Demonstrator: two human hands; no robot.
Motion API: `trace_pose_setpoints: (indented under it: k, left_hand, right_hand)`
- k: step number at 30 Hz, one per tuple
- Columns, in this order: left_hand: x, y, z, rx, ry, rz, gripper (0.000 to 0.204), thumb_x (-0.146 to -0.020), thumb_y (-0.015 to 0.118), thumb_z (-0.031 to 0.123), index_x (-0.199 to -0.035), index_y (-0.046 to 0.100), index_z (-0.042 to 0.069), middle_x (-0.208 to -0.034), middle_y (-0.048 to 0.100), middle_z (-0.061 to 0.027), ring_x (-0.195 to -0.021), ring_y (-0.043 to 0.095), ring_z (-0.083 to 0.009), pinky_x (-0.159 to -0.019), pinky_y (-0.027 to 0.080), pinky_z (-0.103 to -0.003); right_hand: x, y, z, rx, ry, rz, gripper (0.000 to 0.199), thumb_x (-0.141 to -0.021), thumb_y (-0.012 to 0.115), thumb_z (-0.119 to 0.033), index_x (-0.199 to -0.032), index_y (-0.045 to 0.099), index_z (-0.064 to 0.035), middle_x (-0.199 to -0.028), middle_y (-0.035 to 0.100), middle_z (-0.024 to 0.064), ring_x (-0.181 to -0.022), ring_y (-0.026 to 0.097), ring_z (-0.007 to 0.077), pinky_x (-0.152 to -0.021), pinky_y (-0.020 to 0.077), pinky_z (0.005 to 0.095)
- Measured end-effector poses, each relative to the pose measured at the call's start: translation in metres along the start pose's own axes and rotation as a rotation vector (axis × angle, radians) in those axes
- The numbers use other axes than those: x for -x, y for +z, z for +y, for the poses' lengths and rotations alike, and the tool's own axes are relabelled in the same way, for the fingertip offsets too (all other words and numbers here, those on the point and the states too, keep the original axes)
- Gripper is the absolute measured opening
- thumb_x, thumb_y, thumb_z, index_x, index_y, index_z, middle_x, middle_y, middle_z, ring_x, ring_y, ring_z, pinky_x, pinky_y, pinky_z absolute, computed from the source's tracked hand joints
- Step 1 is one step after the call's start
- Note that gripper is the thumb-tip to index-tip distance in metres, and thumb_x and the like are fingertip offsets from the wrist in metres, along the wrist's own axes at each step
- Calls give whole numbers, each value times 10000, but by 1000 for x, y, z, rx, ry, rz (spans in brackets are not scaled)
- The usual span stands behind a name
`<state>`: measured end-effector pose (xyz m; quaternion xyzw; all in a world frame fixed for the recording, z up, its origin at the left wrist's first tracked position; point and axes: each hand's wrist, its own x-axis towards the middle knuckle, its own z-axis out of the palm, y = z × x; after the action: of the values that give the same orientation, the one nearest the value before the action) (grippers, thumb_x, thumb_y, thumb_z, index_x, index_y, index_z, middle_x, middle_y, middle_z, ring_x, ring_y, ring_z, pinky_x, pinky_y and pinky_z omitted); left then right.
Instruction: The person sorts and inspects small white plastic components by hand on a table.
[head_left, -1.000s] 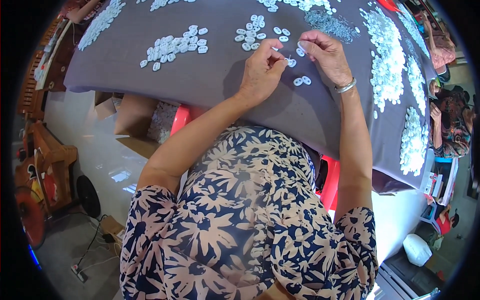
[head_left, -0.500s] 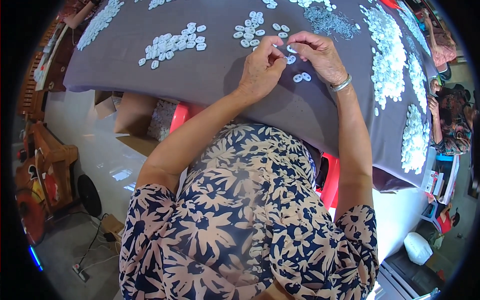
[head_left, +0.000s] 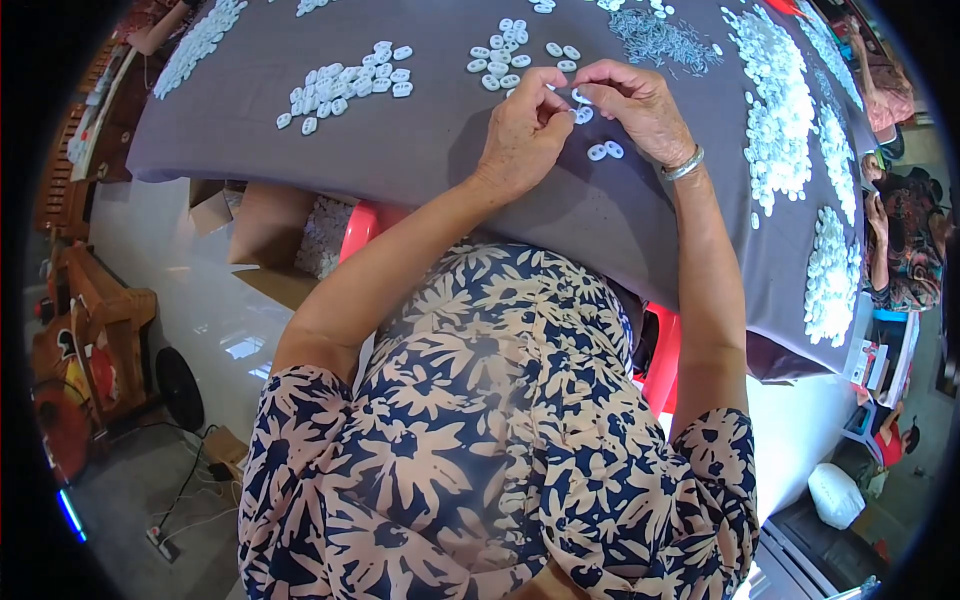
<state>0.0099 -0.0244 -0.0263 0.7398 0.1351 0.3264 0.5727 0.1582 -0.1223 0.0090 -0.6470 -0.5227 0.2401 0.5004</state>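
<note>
Over the near part of the cloth-covered table, my two hands are close together. Between the thumb and fingers of my right hand [head_left: 640, 115] is a small white oval plastic piece [head_left: 580, 97], partly hidden by the fingertips. My left hand [head_left: 525, 140] is closed in a pinch just left of it; what its fingertips hold is too small to make out. Another white oval piece with two holes [head_left: 584, 115] shows just below the fingertips. Nearer to me, a pair of the same pieces [head_left: 605, 151] lies on the cloth.
Loose groups of white oval pieces [head_left: 350, 82] lie left and beyond my hands. A heap of thin grey metal pins or springs [head_left: 660, 42] is at the far right, beside big white piles [head_left: 775, 110]. An open cardboard box [head_left: 275, 235] stands below the table's left side. Other people sit at the right.
Both hands stay nearly in place, their fingertips shifted only slightly upward in the picture. The right hand keeps its white piece.
</note>
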Motion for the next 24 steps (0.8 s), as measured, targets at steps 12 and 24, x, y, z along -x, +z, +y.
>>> trace_pose_setpoints:
  k: [12,24]
  left_hand:
    - [0,0,-1,9,16,13,280,-819,589,33,-1080,487,33,-763,606,-62,-652,566,-126,-637,484,-275]
    - [0,-2,-3,33,-86,40,335,-833,586,45,-1140,451,36,-816,613,-80,-707,575,-139,-679,485,-288]
  right_hand:
    - [0,-1,2,-11,-7,-29,135,-888,634,-139,-979,676,-48,-789,594,-62,-655,465,24,-598,408,176]
    - [-1,4,9,-119,20,-89,107,-874,651,-84,-972,652,-43,-813,593,-60,-693,504,23,-626,437,172]
